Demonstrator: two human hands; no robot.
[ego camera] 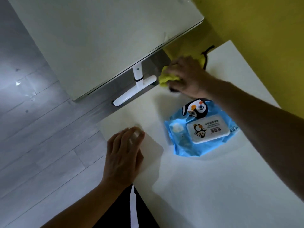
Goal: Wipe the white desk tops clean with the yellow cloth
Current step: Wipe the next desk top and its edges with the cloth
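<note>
Showing are two white desk tops [197, 186] [98, 38], one yellow cloth [166, 78] (under the right hand [187, 76]), one blue wet-wipe pack [200, 129], and the left hand [123, 155].

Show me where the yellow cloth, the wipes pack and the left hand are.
yellow cloth [164, 79]: head view, bunched edge showing.
wipes pack [208, 133]: head view, white lid.
left hand [122, 155]: head view, back of hand.

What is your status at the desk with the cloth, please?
Right hand grips yellow cloth at near desk far edge. Left hand flat on desk corner. Blue wet-wipes pack lies mid-desk, in the way.
</note>
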